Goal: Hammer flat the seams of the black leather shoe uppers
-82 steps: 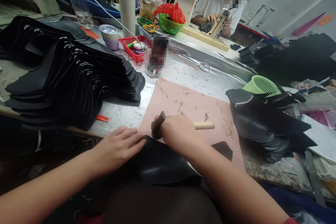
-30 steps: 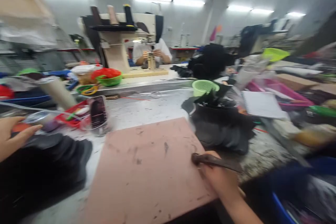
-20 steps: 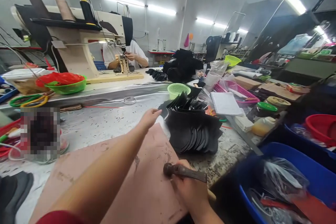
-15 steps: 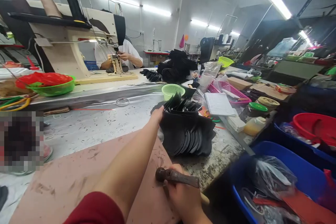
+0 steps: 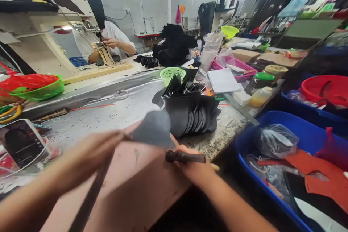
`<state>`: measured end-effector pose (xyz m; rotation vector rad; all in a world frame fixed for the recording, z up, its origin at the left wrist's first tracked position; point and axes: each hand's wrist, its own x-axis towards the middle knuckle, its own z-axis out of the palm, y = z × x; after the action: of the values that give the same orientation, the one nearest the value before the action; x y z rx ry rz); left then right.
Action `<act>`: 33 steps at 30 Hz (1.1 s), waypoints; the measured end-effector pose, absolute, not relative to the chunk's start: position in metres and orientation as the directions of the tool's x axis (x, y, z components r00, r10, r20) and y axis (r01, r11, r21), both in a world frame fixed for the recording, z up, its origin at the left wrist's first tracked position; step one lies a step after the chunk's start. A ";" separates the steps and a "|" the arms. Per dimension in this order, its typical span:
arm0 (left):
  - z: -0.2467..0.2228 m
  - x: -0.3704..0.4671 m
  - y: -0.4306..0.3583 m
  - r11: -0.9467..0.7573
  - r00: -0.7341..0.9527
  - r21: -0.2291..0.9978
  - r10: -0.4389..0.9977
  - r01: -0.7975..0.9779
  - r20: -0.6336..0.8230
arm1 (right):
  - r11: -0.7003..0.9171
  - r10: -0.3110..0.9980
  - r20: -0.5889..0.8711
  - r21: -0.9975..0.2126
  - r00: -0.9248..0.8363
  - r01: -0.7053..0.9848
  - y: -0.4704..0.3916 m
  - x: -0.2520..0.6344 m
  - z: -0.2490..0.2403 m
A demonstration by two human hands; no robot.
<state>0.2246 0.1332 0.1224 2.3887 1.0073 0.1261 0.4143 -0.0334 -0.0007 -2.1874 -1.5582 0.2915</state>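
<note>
A dark, motion-blurred black piece spans the space between my hands, above the pink board. My left hand is closed on its left end, and a dark strip hangs down from there. With my right hand I hold a hammer, its dark head lying across the fingers; the fingertips reach the right edge of the piece. Just behind stands a stack of black pieces, with a light green basket beyond it.
A phone leans at the left. Blue bins stand below the table's right edge. A notebook and jars are at the right. Across the table a person works at a sewing machine.
My left hand has come back leftward from the stack with a black piece. My right hand, still with the hammer, appears a little higher. The view has shifted.
</note>
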 end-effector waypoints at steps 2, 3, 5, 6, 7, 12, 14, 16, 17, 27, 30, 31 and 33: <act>0.098 0.187 0.097 -0.593 0.776 0.506 0.535 0.626 -0.334 | -0.350 0.935 -0.045 -0.275 0.352 0.895 -0.042 0.423 0.012; 0.086 0.173 0.081 -0.601 0.788 0.510 0.453 0.615 -0.417 | -0.392 0.920 -0.110 -0.178 0.377 0.903 -0.046 0.427 0.019; 0.068 0.155 0.056 -0.632 0.814 0.523 0.353 0.571 -0.462 | -0.420 0.897 -0.166 -0.041 0.409 0.906 -0.050 0.431 0.031; 0.063 0.153 0.048 -0.654 0.831 0.525 0.330 0.544 -0.448 | -0.403 0.902 -0.170 -0.011 0.396 0.915 -0.051 0.430 0.037; 0.059 0.154 0.044 -0.678 0.848 0.522 0.326 0.518 -0.418 | -0.368 0.918 -0.160 -0.002 0.363 0.930 -0.050 0.428 0.041; 0.053 0.203 0.053 -0.712 0.829 0.431 0.432 0.555 -0.354 | -0.169 0.983 -0.085 -0.069 0.163 0.983 -0.029 0.402 0.040; 0.045 0.225 0.055 -0.674 0.766 0.365 0.553 0.642 -0.328 | -0.152 0.987 -0.060 -0.073 0.148 0.986 -0.021 0.396 0.036; 0.034 0.239 0.052 -0.629 0.707 0.326 0.655 0.706 -0.268 | -0.147 0.988 -0.052 -0.078 0.143 0.986 -0.016 0.393 0.033; 0.028 0.243 0.048 -0.607 0.686 0.331 0.688 0.723 -0.237 | -0.146 0.989 -0.051 -0.087 0.142 0.985 -0.015 0.393 0.033; 0.000 0.237 0.030 -0.731 0.759 0.394 0.641 0.558 0.115 | -0.134 0.988 -0.085 -0.098 0.126 0.986 -0.016 0.395 0.041; 0.001 0.239 0.030 -0.818 0.814 0.254 0.560 0.516 0.151 | -0.078 0.996 -0.062 -0.147 0.070 0.986 -0.015 0.395 0.048; 0.002 0.240 0.030 -0.835 0.828 0.207 0.541 0.509 0.145 | -0.064 0.997 -0.040 -0.158 0.059 0.985 -0.014 0.395 0.050; 0.004 0.241 0.029 -0.854 0.847 0.137 0.517 0.502 0.123 | -0.044 0.999 0.001 -0.158 0.045 0.986 -0.012 0.395 0.054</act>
<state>0.2410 0.0295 0.0038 2.9225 0.8086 0.2376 0.3950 -0.0115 0.0543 -2.1843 -2.0879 0.1644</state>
